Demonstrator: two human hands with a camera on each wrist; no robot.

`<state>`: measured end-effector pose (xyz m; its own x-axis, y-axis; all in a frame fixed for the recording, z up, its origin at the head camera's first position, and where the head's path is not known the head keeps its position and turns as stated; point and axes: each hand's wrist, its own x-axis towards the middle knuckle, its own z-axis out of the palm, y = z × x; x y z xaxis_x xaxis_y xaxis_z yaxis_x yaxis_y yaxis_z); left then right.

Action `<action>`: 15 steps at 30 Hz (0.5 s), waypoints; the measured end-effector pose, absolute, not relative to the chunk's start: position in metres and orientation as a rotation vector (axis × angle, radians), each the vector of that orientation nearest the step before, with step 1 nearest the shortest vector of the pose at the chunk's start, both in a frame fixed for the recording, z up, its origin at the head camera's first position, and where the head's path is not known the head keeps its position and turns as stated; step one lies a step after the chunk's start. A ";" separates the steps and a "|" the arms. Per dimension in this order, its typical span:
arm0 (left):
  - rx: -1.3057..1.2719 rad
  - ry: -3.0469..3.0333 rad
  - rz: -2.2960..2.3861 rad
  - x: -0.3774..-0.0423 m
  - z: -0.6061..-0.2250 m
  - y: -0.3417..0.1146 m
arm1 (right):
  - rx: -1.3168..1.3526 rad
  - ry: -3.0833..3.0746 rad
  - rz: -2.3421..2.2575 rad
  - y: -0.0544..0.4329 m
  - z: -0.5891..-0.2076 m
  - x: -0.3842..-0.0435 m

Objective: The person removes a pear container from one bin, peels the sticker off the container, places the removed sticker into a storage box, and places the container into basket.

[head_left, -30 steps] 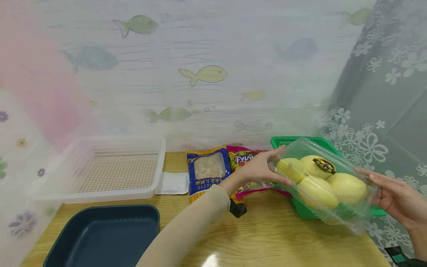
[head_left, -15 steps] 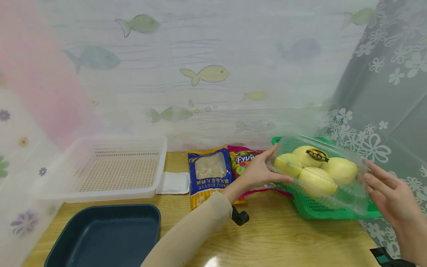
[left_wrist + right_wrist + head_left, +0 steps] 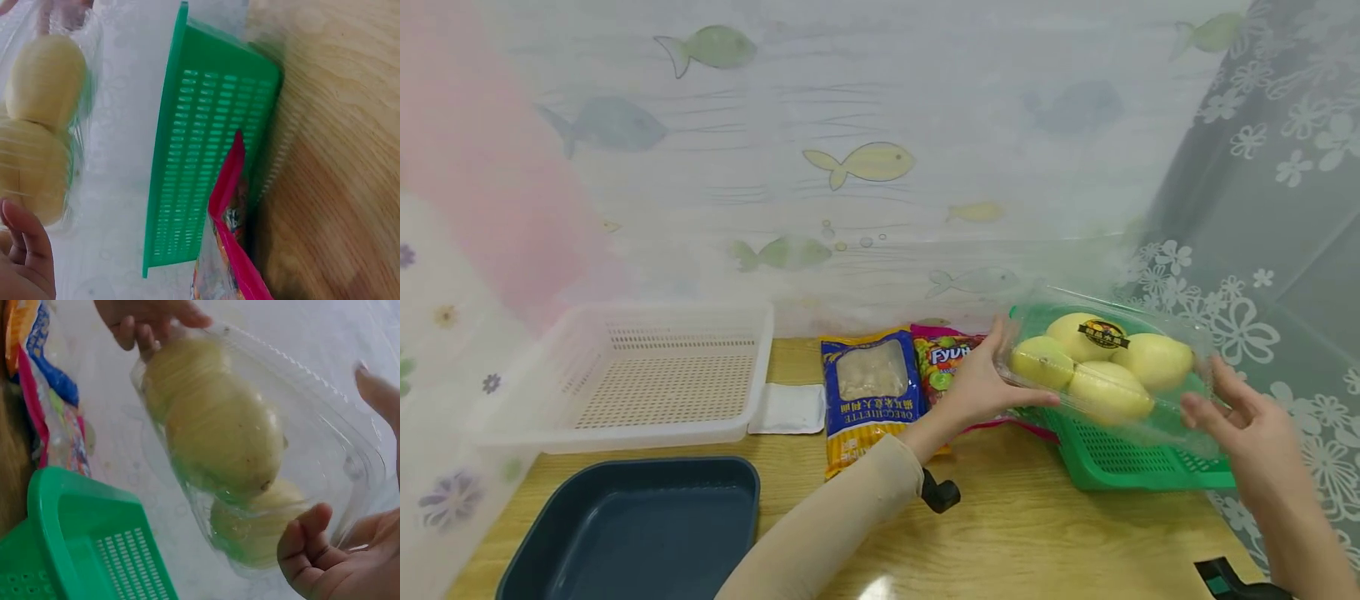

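Above the green basket (image 3: 1093,468) at right, grips a clear box (image 3: 1168,415) of yellow fruit (image 3: 1108,392) in fingers of left hand (image 3: 981,382) and right hand (image 3: 1247,421).

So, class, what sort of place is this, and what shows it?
Probably a screened-off spot for handling food, though the wider setting is hidden: a wooden table, a fish-print sheet behind it, and a held pack of fruit.

Soft light leaves white glare on the table (image 3: 1000,533); wrist views look hazier.
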<state>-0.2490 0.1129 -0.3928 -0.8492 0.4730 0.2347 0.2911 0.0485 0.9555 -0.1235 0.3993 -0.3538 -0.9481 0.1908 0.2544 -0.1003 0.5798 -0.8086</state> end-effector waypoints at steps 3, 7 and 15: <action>0.781 2.117 1.980 -0.248 -0.391 0.113 | -0.009 -2.502 1.393 0.393 -0.355 -0.124; 0.748 2.165 2.001 -0.247 -0.388 0.112 | 0.029 -2.383 1.561 0.388 -0.357 -0.126; 0.729 2.140 1.916 -0.249 -0.390 0.108 | 0.058 -2.424 1.426 0.387 -0.359 -0.124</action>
